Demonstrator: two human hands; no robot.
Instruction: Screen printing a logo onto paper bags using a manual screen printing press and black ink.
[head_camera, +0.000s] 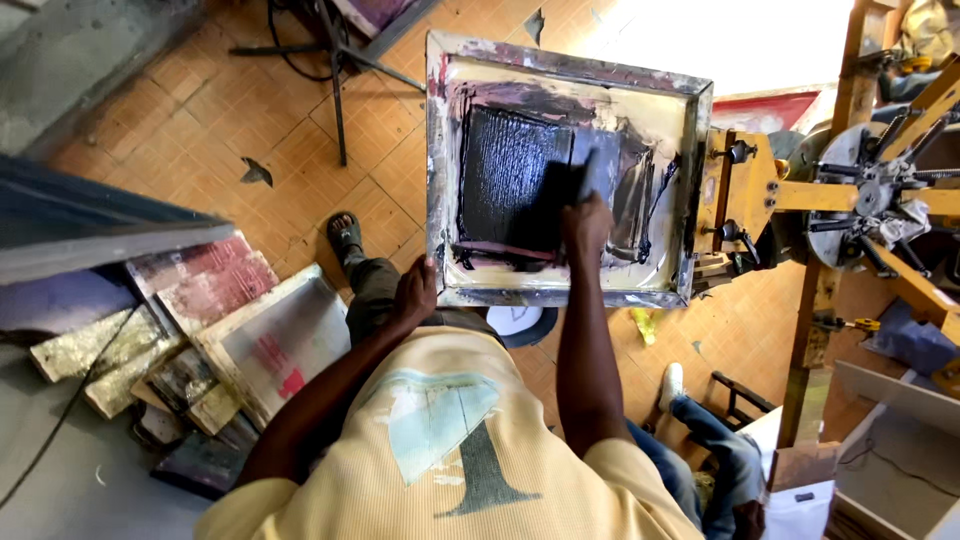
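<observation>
Now right hand (584, 226) fingers clasp the squeegee (566, 195) (black-inked), left hand (416, 292) gripping the screen frame (436, 180).

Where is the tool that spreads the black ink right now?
In the head view, the squeegee is in the right hand, on the black ink inside the screen frame, right of centre.

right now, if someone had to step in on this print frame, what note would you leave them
Left hand grips the near left corner of the screen frame, steadying it.
Right hand holds a dark squeegee upright on the mesh, about mid-screen.
The frame sits on the yellow press arm.
Done: a thick block of black ink covers the left and centre of the mesh.
Left: the right part of the mesh shows only thin ink streaks.
Spare frames lie stacked on the floor to the left.
</observation>
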